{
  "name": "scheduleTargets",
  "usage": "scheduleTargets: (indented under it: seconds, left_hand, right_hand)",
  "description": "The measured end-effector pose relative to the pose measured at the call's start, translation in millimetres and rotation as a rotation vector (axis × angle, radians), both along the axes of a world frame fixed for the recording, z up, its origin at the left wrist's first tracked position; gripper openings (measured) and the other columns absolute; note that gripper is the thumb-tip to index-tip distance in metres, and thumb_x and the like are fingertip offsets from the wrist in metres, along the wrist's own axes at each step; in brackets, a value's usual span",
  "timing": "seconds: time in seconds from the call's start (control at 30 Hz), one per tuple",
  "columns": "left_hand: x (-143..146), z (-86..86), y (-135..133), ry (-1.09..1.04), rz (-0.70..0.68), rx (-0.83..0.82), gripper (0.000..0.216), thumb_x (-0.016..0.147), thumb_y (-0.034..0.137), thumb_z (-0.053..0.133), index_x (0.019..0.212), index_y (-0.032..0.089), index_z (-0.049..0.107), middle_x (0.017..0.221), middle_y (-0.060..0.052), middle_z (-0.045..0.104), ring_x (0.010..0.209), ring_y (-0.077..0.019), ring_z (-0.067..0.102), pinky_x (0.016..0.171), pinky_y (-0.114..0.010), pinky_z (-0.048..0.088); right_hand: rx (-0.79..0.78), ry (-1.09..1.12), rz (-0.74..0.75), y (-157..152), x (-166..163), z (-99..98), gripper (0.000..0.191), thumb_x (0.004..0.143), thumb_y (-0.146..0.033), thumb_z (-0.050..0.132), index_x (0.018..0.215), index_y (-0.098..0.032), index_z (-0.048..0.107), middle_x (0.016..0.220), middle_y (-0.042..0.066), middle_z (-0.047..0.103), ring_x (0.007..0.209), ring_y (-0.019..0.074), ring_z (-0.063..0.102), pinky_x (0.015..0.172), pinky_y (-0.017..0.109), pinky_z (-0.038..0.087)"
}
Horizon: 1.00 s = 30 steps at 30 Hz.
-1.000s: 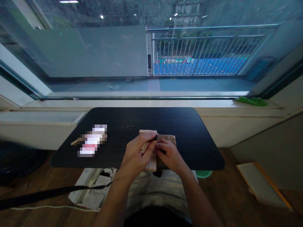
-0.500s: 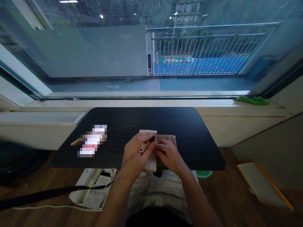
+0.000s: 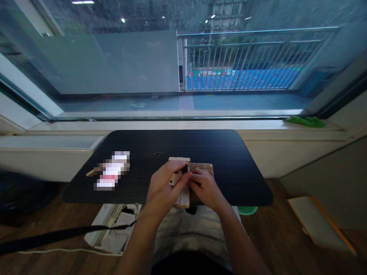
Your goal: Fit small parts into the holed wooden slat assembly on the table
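My left hand (image 3: 164,186) is closed around a small pale wooden piece (image 3: 174,178) above the near edge of the black table (image 3: 229,164). My right hand (image 3: 205,187) is pinched against it from the right, fingertips at a small dark part where the two hands meet. Under and between my hands lies a light wooden block assembly (image 3: 184,198) whose far end shows at the back. A brown gridded block (image 3: 204,166) lies just behind my right hand.
Two small nails or screws (image 3: 158,153) lie on the table beyond my hands. A blurred-out packet on a wooden stick (image 3: 111,172) sits at the table's left. A green cloth (image 3: 306,121) rests on the window sill. A bag with a black strap (image 3: 114,229) lies on the floor.
My hands stay together at the same spot; my left fingers have shifted slightly on the small wooden piece, which now shows more between them. Nothing else has moved.
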State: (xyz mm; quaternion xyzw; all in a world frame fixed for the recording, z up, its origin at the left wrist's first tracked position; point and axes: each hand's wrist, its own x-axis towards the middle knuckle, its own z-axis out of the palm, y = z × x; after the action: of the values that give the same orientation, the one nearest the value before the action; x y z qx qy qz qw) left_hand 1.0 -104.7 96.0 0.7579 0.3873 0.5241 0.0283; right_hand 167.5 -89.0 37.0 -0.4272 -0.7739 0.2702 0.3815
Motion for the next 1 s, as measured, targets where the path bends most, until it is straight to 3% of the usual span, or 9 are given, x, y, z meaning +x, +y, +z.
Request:
scheduleTargets:
  seconds: [0.3, 0.5, 1.0]
  left_hand:
    - [1.2, 4.1, 3.9, -0.018, -0.06, 0.011, 0.019, 0.089, 0.01, 0.067, 0.105, 0.02, 0.063, 0.101, -0.003, 0.074, 0.089, -0.0132, 0.072, 0.082, -0.024, 0.061]
    - [-0.6, 6.5, 2.4, 0.007, -0.042, -0.04, 0.019, 0.09, 0.012, 0.066, 0.106, 0.021, 0.064, 0.102, -0.003, 0.075, 0.089, -0.014, 0.073, 0.083, -0.026, 0.062]
    - [-1.0, 6.6, 0.3, -0.009, -0.029, -0.087, 0.019, 0.09, 0.014, 0.064, 0.107, 0.02, 0.067, 0.102, -0.005, 0.077, 0.09, -0.0159, 0.075, 0.085, -0.028, 0.063]
  right_hand:
    - [-0.034, 0.027, 0.005, 0.1, 0.9, 0.5, 0.019, 0.093, -0.019, 0.062, 0.1, -0.026, 0.078, 0.1, 0.005, 0.074, 0.098, 0.0217, 0.067, 0.089, 0.039, 0.052]
    - [-0.077, 0.216, -0.069, -0.4, 0.8, 0.8, 0.022, 0.095, -0.019, 0.055, 0.11, -0.022, 0.071, 0.108, 0.007, 0.076, 0.102, 0.0215, 0.069, 0.094, 0.04, 0.051]
    - [-0.07, 0.157, -0.047, -0.3, 0.6, 2.0, 0.023, 0.093, -0.013, 0.051, 0.099, -0.022, 0.072, 0.102, 0.006, 0.074, 0.1, 0.0211, 0.068, 0.093, 0.039, 0.051]
